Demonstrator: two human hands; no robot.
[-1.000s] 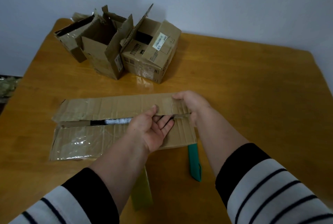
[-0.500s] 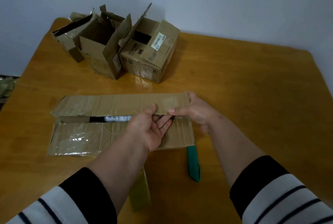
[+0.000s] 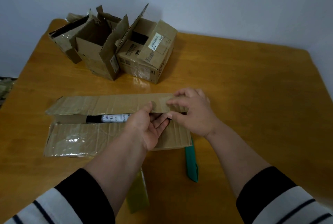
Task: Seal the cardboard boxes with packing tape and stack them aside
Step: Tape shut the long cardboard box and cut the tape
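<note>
The right hand (image 3: pixel 192 112) has come up from the box's end and now lies over the far flap (image 3: pixel 111 103), fingers curled down on its near edge, thumb at the gap. The left hand (image 3: pixel 149 128) is palm-up at the same slot, thumb on top of the flap and fingers tucked beneath, pinching it. The long flat box (image 3: pixel 90 137) sits mid-table, its two flaps apart, a labelled tube (image 3: pixel 115 118) showing in the opening. A green cutter (image 3: pixel 191 164) lies just beside the box's near right corner, a yellowish strip (image 3: pixel 137 195) nearer the person. Three open boxes (image 3: pixel 115 47) cluster at the wooden table's (image 3: pixel 252 106) far left
</note>
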